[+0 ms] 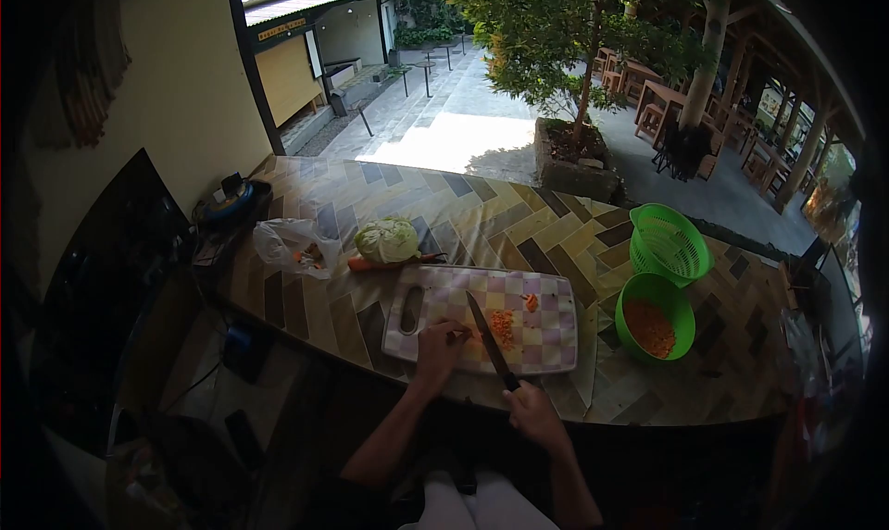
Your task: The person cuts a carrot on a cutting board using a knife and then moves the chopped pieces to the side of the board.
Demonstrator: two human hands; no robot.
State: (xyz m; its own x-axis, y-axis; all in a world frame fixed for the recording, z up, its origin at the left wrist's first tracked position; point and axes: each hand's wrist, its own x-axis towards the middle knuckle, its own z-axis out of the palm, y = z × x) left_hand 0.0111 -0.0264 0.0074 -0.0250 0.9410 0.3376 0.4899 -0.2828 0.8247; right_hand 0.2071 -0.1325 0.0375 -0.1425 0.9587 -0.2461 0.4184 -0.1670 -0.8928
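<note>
Fingers of my left hand (440, 345) bunch together, pressing down on a carrot piece (462, 334) on the board (546, 349); the piece is mostly hidden under them. Right hand (534, 411) wraps tight round the handle of the knife (491, 340) at the near counter edge. The blade angles up and left across the board, tip near the board's middle. Diced carrot (503, 326) sits just right of the blade, with a few bits (531, 301) further up. Board is checkered and lies flat on the tiled counter (482, 211). Behind the board: a cabbage (387, 239) with a whole carrot (378, 263) touching its near side, and a plastic bag (289, 245) to the left. Right of the board: a green bowl (633, 294) holding diced carrot and a green colander (669, 243) behind it.
</note>
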